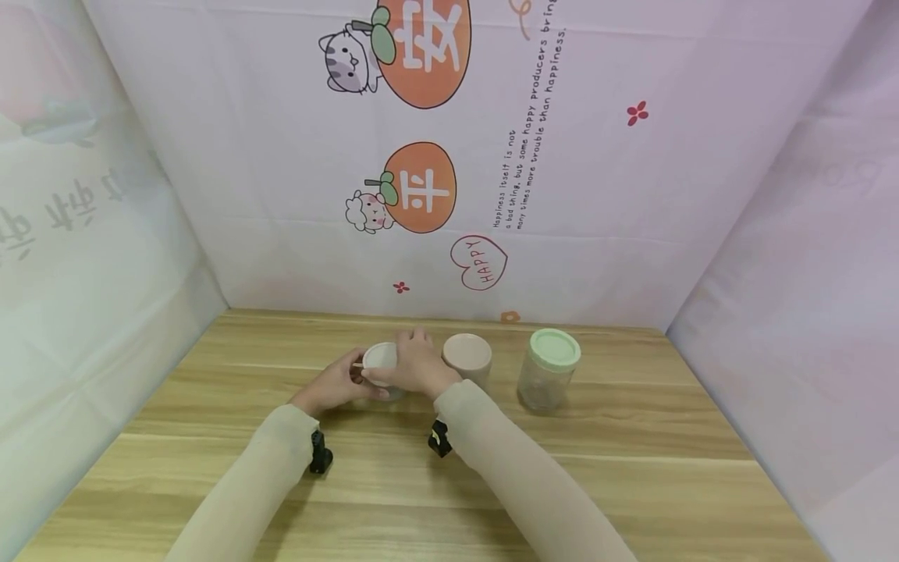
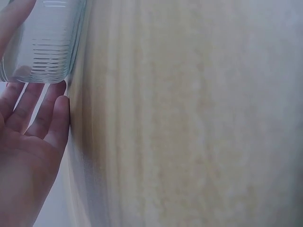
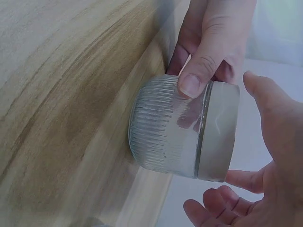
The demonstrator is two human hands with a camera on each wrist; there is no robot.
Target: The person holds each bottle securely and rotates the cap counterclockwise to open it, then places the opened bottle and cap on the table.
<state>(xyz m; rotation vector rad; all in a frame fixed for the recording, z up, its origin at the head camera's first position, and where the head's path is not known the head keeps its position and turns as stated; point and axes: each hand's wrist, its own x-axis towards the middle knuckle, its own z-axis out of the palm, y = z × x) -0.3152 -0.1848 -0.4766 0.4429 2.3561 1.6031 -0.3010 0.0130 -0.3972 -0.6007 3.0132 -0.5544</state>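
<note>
A ribbed clear glass jar [image 3: 158, 127] with an off-white lid [image 1: 380, 357] stands upright on the wooden table. My left hand [image 1: 339, 385] grips its glass side; in the right wrist view the left thumb [image 3: 191, 85] presses on the glass just below the lid. The left wrist view shows the left fingers [image 2: 45, 113] beside the ribbed wall. Over the lid, my right hand [image 1: 420, 365] is spread. In the right wrist view its thumb [image 3: 260, 87] is apart from the lid, and one fingertip is at the lid's opposite edge, touching or nearly so.
Close to the right hand stands a jar with a pinkish-beige lid [image 1: 467, 353], partly hidden by that hand. Farther right is a clear jar with a pale green lid [image 1: 555, 349]. Printed cloth walls [image 1: 576, 273] bound the wooden table [image 1: 632, 468] at the back and sides.
</note>
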